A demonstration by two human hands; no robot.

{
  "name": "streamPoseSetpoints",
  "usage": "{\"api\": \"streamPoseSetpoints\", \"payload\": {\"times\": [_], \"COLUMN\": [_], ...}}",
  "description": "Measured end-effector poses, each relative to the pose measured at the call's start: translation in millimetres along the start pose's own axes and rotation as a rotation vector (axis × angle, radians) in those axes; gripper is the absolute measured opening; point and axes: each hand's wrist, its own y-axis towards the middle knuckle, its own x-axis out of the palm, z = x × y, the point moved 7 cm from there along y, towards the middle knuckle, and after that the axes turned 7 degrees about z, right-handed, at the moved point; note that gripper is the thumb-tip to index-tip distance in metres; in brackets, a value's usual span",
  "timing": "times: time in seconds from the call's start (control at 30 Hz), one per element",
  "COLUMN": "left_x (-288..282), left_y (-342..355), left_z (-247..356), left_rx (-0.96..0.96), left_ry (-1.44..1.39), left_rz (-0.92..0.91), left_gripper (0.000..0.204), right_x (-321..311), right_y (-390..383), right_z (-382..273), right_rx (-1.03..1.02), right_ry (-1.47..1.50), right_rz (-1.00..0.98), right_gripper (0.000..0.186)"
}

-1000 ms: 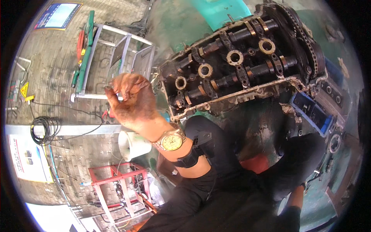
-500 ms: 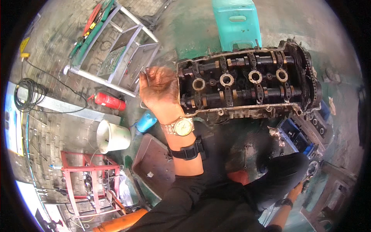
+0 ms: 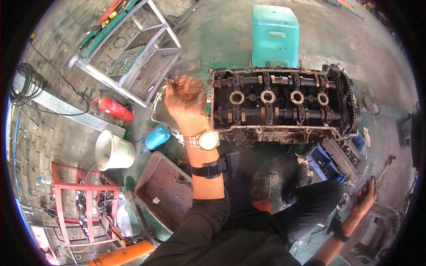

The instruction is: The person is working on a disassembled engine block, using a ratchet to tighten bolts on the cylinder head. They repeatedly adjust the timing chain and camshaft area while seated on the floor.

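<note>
A cylinder head (image 3: 282, 97), blackened with oil, has its two rows of camshafts and several round bores showing. Just off its left end is my left hand (image 3: 186, 99), palm up, with the fingers curled in; anything within them is hidden. This hand is stained dark, and a metal watch and a black strap circle the wrist and forearm. Out to the lower right, my right hand (image 3: 366, 195) grips a long wrench (image 3: 386, 167), whose ringed end points up and away from me.
A turquoise stool (image 3: 275, 40) stands behind the cylinder head. At left are a metal rack (image 3: 95, 75), a fire extinguisher (image 3: 116, 109), a white bucket (image 3: 116, 150) and a blue bottle (image 3: 157, 136). A brown tray (image 3: 155, 177) lies near my left arm, with a blue toolbox (image 3: 321, 165) near my right knee.
My right hand has risen outward from beside my knee, bringing the wrench into plain sight. My left hand's fingers have curled in more. The whole view has shifted a little.
</note>
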Motion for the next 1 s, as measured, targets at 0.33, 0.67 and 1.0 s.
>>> {"api": "streamPoseSetpoints", "payload": {"times": [0.33,0.67,1.0], "left_x": [10.2,77.0,105.1], "left_y": [-5.5,-30.4,-25.5], "left_z": [-22.4,-98.7,-186.0], "left_rx": [-0.071,-0.189,0.025], "left_ry": [0.250,1.276,1.908], "left_rz": [0.008,-0.404,-1.126], "left_gripper": [0.021,0.023,0.025], "right_x": [149.6,222.8,268.2], "right_y": [-103.8,-132.2,-136.3], "right_z": [-142.9,-173.7,-167.6], "right_rx": [0.054,0.098,-0.091], "right_ry": [0.069,0.246,0.234], "right_rz": [-0.352,-0.597,-0.604], "right_gripper": [0.043,0.048,0.047]}}
